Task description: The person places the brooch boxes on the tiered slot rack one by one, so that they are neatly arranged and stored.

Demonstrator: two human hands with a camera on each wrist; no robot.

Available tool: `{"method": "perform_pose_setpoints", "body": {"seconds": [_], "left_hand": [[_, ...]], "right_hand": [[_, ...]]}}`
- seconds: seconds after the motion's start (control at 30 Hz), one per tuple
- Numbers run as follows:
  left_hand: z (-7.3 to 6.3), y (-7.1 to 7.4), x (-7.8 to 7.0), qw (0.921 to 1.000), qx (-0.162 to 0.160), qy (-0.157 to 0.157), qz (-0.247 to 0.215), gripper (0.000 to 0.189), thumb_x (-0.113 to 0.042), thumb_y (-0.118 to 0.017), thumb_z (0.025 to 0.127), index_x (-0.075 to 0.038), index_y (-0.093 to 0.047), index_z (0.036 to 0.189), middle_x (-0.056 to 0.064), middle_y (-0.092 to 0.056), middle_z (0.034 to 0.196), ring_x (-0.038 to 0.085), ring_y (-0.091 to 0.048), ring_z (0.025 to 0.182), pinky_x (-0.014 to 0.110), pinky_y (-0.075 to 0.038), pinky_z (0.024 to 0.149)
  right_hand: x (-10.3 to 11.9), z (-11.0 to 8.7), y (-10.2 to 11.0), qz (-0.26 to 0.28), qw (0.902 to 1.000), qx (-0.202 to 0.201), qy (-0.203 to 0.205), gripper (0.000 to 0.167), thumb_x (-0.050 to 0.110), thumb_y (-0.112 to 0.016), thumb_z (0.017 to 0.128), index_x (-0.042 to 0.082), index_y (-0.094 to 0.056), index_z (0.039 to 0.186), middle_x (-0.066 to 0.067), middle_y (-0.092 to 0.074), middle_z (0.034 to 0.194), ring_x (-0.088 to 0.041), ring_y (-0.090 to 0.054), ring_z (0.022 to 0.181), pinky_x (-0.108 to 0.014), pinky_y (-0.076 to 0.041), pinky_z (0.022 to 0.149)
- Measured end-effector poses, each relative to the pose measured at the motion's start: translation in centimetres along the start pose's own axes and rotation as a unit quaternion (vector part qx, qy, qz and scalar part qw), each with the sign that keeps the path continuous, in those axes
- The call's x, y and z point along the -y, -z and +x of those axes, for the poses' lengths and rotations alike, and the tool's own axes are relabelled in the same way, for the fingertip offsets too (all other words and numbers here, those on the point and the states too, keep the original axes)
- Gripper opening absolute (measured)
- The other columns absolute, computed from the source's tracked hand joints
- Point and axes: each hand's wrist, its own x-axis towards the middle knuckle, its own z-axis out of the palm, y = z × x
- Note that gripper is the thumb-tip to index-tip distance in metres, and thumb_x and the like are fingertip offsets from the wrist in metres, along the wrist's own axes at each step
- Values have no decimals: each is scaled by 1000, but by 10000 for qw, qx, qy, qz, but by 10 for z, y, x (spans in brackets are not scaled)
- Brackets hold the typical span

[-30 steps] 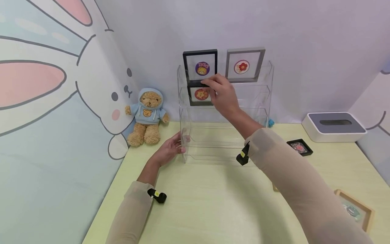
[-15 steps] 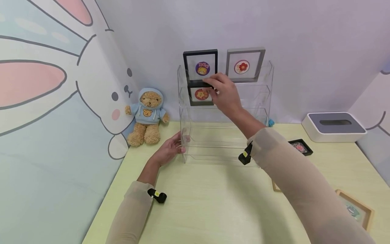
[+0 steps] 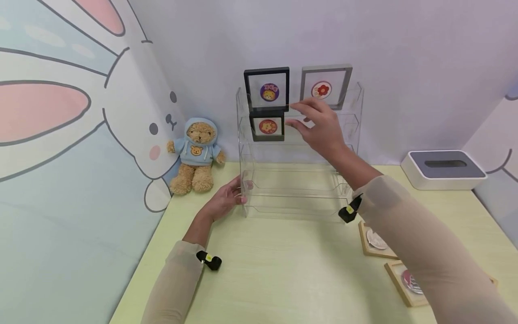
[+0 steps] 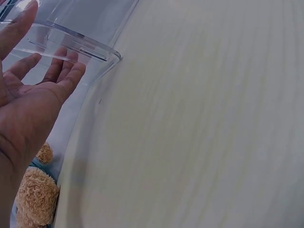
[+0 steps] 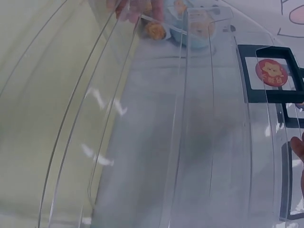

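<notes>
A clear tiered rack (image 3: 295, 195) stands against the wall. In its upper tiers sit a black frame (image 3: 268, 92) with a purple bear badge, a grey frame (image 3: 327, 69) with a red flower badge, and a smaller black frame (image 3: 268, 127) with a red badge below the first. My right hand (image 3: 321, 128) hovers just right of the smaller frame, thumb and fingers parted and holding nothing. My left hand (image 3: 223, 201) touches the rack's lower left side; the left wrist view shows its palm and loosely bent fingers (image 4: 71, 78) at the clear panel.
A teddy bear (image 3: 196, 153) in a blue hoodie sits left of the rack. A white tissue box (image 3: 445, 171) stands at the back right. Wooden frames (image 3: 376, 240) lie on the table (image 3: 279, 270), partly behind the right sleeve.
My right hand has let go of the smaller black frame and drawn back to the right. That frame stays in the rack. The left hand keeps its place.
</notes>
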Motion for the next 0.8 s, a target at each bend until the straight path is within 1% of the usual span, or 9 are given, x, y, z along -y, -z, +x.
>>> {"method": "perform_pose_setpoints", "body": {"seconds": [0.2, 0.27, 0.37, 0.43, 0.5, 0.57, 0.63, 0.73, 0.8], "left_hand": [[0, 0, 0, 10000, -46, 36, 43, 91, 0, -67, 106, -8, -13, 179, 29, -36, 172, 39, -32, 162, 25, -51, 107], [0, 0, 0, 10000, -56, 53, 38, 91, 0, -66, 106, -9, -12, 179, 30, -36, 173, 39, -31, 163, 25, -51, 108], [0, 0, 0, 9999, -78, 68, 40, 91, 1, -66, 106, -10, -13, 179, 30, -35, 173, 42, -29, 165, 25, -52, 107], [0, 0, 0, 9999, -82, 77, 44, 92, 0, -67, 106, -10, -13, 179, 31, -34, 173, 44, -27, 166, 25, -52, 107], [-1, 0, 0, 9999, -84, 87, 33, 93, -1, -68, 105, -11, -13, 179, 31, -34, 174, 45, -26, 167, 24, -51, 107], [-1, 0, 0, 9999, -90, 104, 30, 93, -1, -68, 105, -12, -13, 179, 30, -34, 174, 45, -25, 167, 25, -51, 107], [-1, -1, 0, 9999, -87, 102, 35, 93, -1, -69, 105, -12, -13, 179, 30, -35, 174, 45, -26, 167, 25, -51, 107], [0, -1, 0, 9999, -100, 99, 100, 93, -1, -69, 105, -11, -13, 179, 29, -37, 173, 41, -30, 165, 26, -51, 108], [1, -1, 1, 9998, -105, 88, 155, 93, -2, -69, 105, -10, -14, 179, 28, -39, 171, 37, -34, 163, 26, -51, 108]], "right_hand": [[-13, -16, 28, -378, 9992, 36, 84, 43, 20, -91, 93, 0, -80, 130, -23, -74, 121, -38, -72, 107, -44, -64, 83], [-17, -23, 38, -491, 9987, 41, 138, 43, 19, -92, 92, 0, -80, 129, -23, -74, 119, -36, -73, 103, -34, -61, 84], [-22, -37, 52, -586, 9981, 42, 204, 44, 13, -95, 87, 1, -81, 127, -22, -74, 115, -35, -73, 94, -17, -50, 86], [-24, -47, 62, -544, 9982, -16, 248, 46, 9, -98, 82, 1, -82, 125, -23, -74, 113, -36, -72, 89, -10, -42, 87], [-25, -56, 71, -476, 9985, -101, 240, 48, 6, -99, 79, 1, -82, 124, -23, -75, 112, -37, -72, 87, -7, -38, 89], [-27, -64, 82, -451, 9986, -149, 233, 44, 15, -97, 85, 1, -82, 124, -24, -75, 113, -37, -72, 86, -5, -37, 92], [-30, -73, 93, -481, 9986, -127, 180, 46, 34, -89, 94, 2, -82, 125, -24, -75, 115, -37, -72, 87, -3, -36, 94], [-35, -85, 110, -632, 9979, -10, 103, 65, 61, -70, 102, 1, -81, 127, -24, -75, 116, -36, -71, 88, -2, -35, 95], [-39, -95, 121, -775, 9969, 28, 93, 73, 67, -63, 104, 0, -81, 126, -24, -75, 114, -34, -70, 88, -2, -35, 94]]}}
